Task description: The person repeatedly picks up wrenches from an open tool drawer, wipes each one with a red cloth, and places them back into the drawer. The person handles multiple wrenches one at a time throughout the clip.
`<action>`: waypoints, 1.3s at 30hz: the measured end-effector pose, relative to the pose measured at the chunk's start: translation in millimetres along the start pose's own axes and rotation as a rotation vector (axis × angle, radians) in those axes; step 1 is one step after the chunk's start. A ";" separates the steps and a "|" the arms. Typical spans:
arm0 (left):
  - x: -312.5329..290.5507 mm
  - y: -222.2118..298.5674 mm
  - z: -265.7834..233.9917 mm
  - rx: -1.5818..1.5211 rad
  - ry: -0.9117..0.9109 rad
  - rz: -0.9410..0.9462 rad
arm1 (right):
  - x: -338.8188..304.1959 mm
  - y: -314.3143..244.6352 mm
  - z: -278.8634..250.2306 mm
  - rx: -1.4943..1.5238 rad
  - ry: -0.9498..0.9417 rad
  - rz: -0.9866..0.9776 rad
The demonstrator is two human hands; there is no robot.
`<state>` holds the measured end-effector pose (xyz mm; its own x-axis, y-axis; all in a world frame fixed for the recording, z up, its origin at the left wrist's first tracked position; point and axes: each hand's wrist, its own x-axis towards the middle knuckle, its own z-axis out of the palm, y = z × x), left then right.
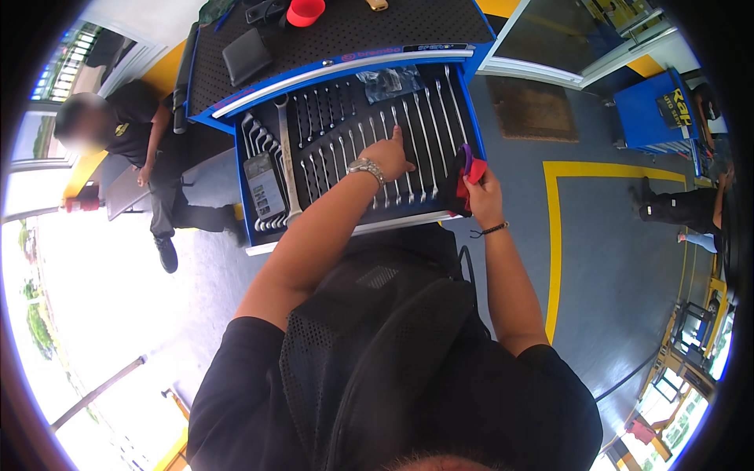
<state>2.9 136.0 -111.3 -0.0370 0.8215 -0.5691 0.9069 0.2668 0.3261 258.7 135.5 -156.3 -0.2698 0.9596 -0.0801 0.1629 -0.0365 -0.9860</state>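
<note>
My left hand (386,160) is over the open tool drawer (271,245), its index finger stretched out along a row of combination wrenches (432,129) and its thumb apart. The fingertip rests on or just above one wrench; I cannot tell which. Nothing shows in that hand. At the drawer's right front corner, my right hand (484,196) is closed on a folded red and black fabric item (469,177) with a purple edge. On the drawer's left side are a large wrench (287,153), several curved wrenches and a grey packet (265,185).
A clear plastic bag (389,82) lies at the drawer's back. On the blue cabinet's black top are a dark wallet-like case (247,57) and a red cup-shaped thing (305,11). A person (133,133) sits at the left. Another blue cabinet (650,114) stands at the right.
</note>
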 end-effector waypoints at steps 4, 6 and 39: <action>-5.1 -0.6 -5.3 0.050 -0.012 -0.017 | -0.9 -5.2 0.4 0.018 -0.018 0.017; -7.3 -2.9 -9.1 0.082 0.004 0.012 | 0.2 -4.6 -0.3 0.035 -0.033 0.035; -60.1 38.0 19.1 0.322 0.129 0.645 | -1.2 -21.5 -20.3 0.629 -0.022 0.298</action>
<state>47.6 87.1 -79.2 0.5148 0.8233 -0.2391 0.8429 -0.4350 0.3167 274.8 140.8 -132.0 -0.3194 0.8778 -0.3571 -0.3462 -0.4588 -0.8183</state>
